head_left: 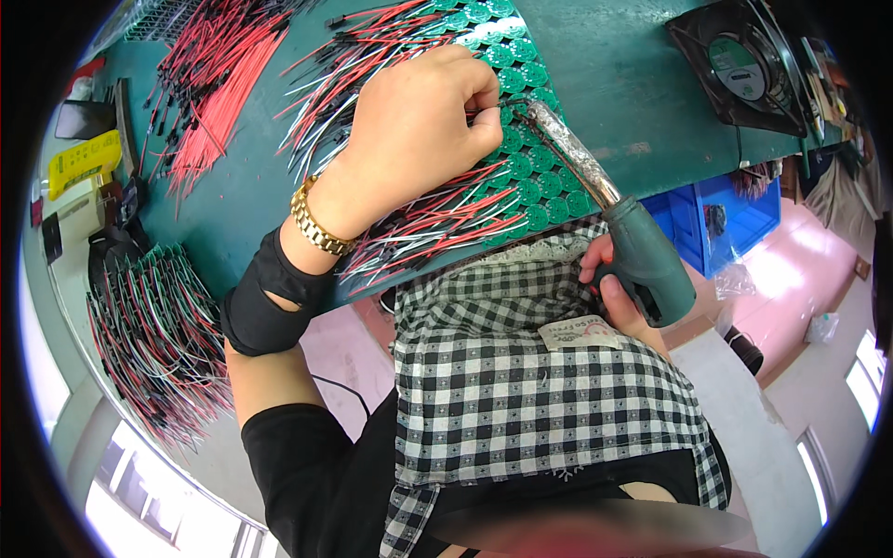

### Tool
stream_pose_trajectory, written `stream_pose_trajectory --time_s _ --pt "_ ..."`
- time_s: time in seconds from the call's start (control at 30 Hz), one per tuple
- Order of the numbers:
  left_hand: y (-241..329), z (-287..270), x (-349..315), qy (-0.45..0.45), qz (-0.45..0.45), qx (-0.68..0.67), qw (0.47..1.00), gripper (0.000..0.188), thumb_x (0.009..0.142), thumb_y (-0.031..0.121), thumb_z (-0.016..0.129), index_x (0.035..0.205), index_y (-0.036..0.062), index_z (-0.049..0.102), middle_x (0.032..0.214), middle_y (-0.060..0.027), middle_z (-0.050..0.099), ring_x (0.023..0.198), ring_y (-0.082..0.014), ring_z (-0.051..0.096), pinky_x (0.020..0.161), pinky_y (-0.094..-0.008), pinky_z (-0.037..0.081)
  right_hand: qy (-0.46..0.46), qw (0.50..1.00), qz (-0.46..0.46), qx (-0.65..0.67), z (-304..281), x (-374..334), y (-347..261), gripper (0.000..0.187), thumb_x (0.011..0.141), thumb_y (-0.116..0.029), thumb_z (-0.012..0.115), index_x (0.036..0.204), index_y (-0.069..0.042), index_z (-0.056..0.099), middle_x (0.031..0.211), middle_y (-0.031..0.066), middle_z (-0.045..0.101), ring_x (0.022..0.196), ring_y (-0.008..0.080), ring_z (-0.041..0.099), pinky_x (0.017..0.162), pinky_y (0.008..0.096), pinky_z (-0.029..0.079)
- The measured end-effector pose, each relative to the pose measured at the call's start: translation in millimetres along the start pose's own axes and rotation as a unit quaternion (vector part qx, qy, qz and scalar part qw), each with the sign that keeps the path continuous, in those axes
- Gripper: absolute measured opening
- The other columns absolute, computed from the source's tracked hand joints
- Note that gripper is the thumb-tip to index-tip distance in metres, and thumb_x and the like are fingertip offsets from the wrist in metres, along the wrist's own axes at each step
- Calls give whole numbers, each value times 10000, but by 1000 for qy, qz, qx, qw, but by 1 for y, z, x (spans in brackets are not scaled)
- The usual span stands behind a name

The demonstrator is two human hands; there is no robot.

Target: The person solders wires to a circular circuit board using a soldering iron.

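My left hand, with a gold watch at the wrist, is closed in a pinch over a panel of small round green circuit boards. A thin dark wire runs from its fingertips toward a board. My right hand grips the dark green handle of a soldering gun, whose worn metal barrel slants up to the left. Its tip is close to the wire's end; whether they touch I cannot tell. Red, black and white wires fan out leftward from the panel, partly beneath my left forearm.
Bundles of red and black wires lie at the far left of the green table. A black fan stands at the far right, above a blue bin. More wired boards hang beside my left elbow. A yellow packet is at the left edge.
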State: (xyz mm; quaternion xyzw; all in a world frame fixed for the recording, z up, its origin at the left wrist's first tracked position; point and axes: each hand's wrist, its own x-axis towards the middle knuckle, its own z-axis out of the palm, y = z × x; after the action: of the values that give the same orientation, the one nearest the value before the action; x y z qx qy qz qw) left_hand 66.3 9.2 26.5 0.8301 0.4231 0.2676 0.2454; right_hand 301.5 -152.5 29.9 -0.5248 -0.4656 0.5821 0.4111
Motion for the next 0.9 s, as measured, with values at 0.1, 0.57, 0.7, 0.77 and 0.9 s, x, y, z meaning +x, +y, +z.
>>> stream_pose_trajectory --time_s 0.1,0.57,0.7,0.77,0.9 --pt "1 1 0 7 -2 15 1000 82 676 54 672 707 44 597 661 -48 555 558 -166 572 522 -271 460 7 1000 11 0 1 -1 0 203 806 -103 589 972 12 598 846 76 594 697 133 575 626 267 488" --pt "1 1 4 11 -27 2 1000 59 650 104 601 617 56 604 669 -100 598 623 -290 601 555 -394 486 54 998 -37 25 -4 -7 10 486 839 -344 638 1181 -33 490 932 85 552 771 150 531 676 292 439" --pt "-2 0 0 29 -15 19 999 41 655 76 636 660 53 603 636 -77 566 590 -241 586 539 -343 479 73 997 2 25 3 -14 1 512 841 -342 651 1216 -39 478 964 95 561 788 155 540 683 288 442" --pt "-9 6 -3 36 -2 46 998 31 653 80 614 647 63 589 646 -85 578 604 -274 588 542 -375 480 62 997 37 17 6 -7 -20 468 856 -246 650 1213 -13 456 955 126 556 812 189 560 717 305 463" --pt "-7 7 -5 27 -3 29 999 42 670 118 599 665 82 578 701 -78 592 652 -284 599 549 -399 485 90 994 -35 53 5 -11 -5 441 845 -177 629 1203 -11 434 969 152 545 779 206 572 698 325 499"
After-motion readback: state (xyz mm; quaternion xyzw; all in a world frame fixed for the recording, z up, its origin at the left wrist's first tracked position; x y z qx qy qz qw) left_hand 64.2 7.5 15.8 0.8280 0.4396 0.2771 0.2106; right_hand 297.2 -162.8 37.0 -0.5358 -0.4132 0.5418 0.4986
